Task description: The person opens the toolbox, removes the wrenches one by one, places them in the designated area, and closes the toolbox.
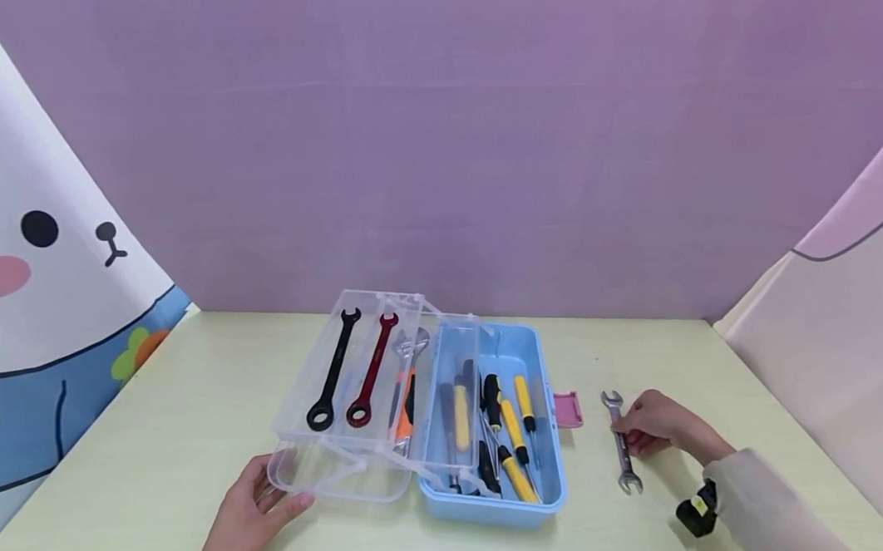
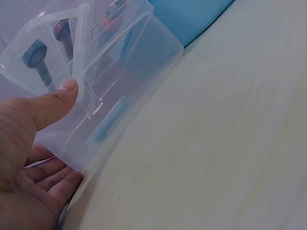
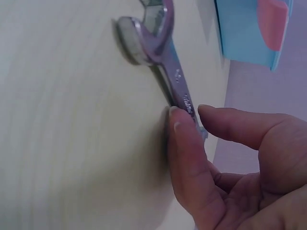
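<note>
1. Light sleeve (image 1: 771, 504) is seen nearest the camera, lower right; black unit (image 1: 697, 510) with a yellow mark is seen at its cuff.
2. Right grip (image 1: 659, 422): nearly closed. Silver wrench (image 1: 621, 449) is pinched mid-shank between thumb and fingers.
3. Silver wrench is located right of the blue toolbox (image 1: 484, 510), apart from it, past the pink latch (image 1: 568, 410). Whether it is raised off the surface (image 1: 194, 421) can't be told.
4. Left grip (image 1: 247, 510): part spread. Clear lid (image 1: 340, 485) is held at its outer edge, thumb one side, fingers the other.
5. Clear tray (image 1: 305, 395) is swung out left of the toolbox, over the lid.
6. Black wrench (image 1: 334, 373) and red wrench (image 1: 374, 370) are laid side by side in the tray, ring ends toward the camera.
7. Orange-handled adjustable wrench (image 1: 404, 427) is seen right of them through clear plastic; exact compartment can't be told.
8. Yellow-and-black screwdrivers (image 1: 513, 426) are heaped in the toolbox.
9. Purple backdrop (image 1: 443, 159) is hung behind.
</note>
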Motion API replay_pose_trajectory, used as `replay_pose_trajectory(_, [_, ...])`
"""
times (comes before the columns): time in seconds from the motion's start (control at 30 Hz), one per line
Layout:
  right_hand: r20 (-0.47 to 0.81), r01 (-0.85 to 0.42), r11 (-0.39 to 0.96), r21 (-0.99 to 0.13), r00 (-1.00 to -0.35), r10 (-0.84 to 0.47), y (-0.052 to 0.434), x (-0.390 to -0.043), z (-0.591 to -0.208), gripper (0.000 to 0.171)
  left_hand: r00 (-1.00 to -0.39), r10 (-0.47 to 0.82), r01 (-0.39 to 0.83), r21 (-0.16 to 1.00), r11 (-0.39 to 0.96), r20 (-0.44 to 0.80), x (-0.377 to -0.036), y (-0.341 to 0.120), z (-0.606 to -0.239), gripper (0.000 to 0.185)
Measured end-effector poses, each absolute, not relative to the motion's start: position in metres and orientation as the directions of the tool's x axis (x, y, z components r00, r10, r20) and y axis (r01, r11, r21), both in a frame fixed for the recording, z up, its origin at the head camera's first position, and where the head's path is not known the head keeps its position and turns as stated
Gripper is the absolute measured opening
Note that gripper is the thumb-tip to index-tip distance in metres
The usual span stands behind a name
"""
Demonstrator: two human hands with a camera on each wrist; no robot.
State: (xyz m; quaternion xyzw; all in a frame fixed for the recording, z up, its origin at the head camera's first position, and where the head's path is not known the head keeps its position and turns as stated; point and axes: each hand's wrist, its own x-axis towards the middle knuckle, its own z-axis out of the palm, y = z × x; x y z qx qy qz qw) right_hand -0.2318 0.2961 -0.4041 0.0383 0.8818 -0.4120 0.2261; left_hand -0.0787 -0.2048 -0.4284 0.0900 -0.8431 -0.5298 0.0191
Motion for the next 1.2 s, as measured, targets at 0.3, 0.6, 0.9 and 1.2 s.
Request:
replay_pose_trajectory(0.3, [-0.425, 0.226, 0.681, -0.697, -0.895, -0.139, 0.299, -0.232, -0.389, 0.016, -0.981, -0.177, -0.147, 0.892, 0.428, -0.077, -0.077, -0.203, -0.424, 0.061])
replay_pose_trajectory(0.6, [-0.407, 0.181, 0.714, -0.676, -0.900, -0.157, 0.297, -0.235, -0.366, 0.019, -0.982, -0.169, -0.157, 0.887, 0.435, -0.091, -0.077, -0.203, -0.424, 0.062])
replay_pose_trajectory(0.9, [-0.367, 0.102, 0.727, -0.679, -0.905, -0.216, 0.287, -0.242, -0.342, 0.020, -0.979, -0.175, -0.175, 0.879, 0.445, -0.106, -0.078, -0.205, -0.424, 0.064])
replay_pose_trajectory(1.2, [-0.345, 0.050, 0.742, -0.669, -0.904, -0.251, 0.274, -0.246, -0.323, 0.021, -0.982, -0.167, -0.153, 0.878, 0.453, -0.085, -0.078, -0.205, -0.425, 0.063])
